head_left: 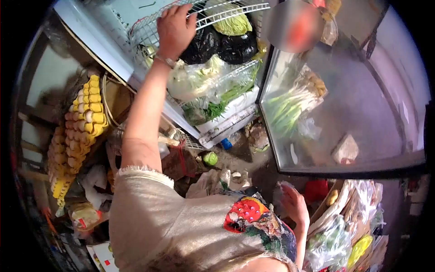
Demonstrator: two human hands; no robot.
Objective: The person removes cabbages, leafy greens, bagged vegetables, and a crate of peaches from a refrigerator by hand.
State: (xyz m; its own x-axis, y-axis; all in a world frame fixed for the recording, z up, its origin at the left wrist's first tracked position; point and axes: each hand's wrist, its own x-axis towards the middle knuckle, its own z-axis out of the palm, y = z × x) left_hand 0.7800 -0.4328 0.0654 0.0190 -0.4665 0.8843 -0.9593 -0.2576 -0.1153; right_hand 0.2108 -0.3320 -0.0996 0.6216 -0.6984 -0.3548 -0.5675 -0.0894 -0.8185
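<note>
My left hand (174,32) reaches into an open fridge, its fingers curled over a white wire rack (217,17). Beneath and beside the rack lie a pale green cabbage (234,25), black plastic bags (238,47) and a clear bag of pale vegetables (195,80). Leafy greens (215,110) stick out lower down. My right hand (294,205) is low, near my body, with its fingers closed on what looks like a thin clear plastic bag (280,196). Its contents cannot be made out.
The glass door (344,118) stands open at the right, with spring onions (290,106) visible through it. Yellow egg trays (86,115) are stacked at the left. A green round vegetable (210,158) lies on the floor. Bagged produce (333,240) sits at the lower right.
</note>
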